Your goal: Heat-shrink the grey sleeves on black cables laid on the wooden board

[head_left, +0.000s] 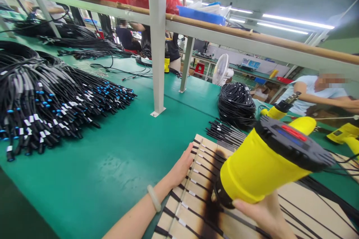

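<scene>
My right hand [262, 214] grips a yellow heat gun [266, 162] with a black back end, its nozzle pointing down-left at a scorched wooden board [200, 211]. Several black cables [196, 194] with white sleeves lie in rows across that board. My left hand [182, 166] rests flat with fingers together on the board's left edge, touching the cables; a pale bangle sits on its wrist. A dark burn streak runs down the board under the nozzle.
A large heap of black cables with blue and white ends [47, 101] lies on the green bench [112, 171] at left. A coiled black bundle [237, 104] sits behind the board. A steel post [157, 44] stands mid-bench. A co-worker [319, 93] with another heat gun [346, 134] is at right.
</scene>
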The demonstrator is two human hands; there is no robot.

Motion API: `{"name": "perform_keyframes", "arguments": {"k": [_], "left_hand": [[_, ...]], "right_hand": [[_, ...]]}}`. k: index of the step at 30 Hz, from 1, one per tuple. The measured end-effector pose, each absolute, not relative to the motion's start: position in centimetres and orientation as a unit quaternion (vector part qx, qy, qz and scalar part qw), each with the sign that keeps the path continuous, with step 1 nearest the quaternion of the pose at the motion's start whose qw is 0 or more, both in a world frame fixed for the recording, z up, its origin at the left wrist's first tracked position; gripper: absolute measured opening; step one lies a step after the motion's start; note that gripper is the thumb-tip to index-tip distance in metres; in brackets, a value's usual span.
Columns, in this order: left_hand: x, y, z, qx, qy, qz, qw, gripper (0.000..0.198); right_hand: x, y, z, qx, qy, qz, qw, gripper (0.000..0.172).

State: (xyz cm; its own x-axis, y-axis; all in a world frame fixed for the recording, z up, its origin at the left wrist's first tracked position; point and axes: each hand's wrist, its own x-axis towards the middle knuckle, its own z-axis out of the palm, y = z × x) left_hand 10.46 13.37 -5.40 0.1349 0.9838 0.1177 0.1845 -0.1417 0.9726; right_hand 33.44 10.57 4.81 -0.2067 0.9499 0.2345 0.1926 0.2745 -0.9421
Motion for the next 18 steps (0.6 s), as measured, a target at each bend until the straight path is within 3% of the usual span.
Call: {"name": "perform_keyframes", "arguments": {"k": [3,8,18], "left_hand": [[10.5,13.2,-4.8,0.604,0.487,0.443,0.449,0.078],[10.6,13.0,-4.0,0.604,0.493,0.443,0.443,0.08],[10.6,13.3,-4.1,0.597,0.501,0.462,0.423,0.076]], "right_hand": [[33.7,10.2,4.3,-0.417,-0.664,0.422,0.456,0.043],[33.5,11.6,5.1,-0.418,-0.657,0.434,0.453,0.03],[35.5,9.6,4.7,-0.442,-0.645,0.432,0.448,0.037]]}}
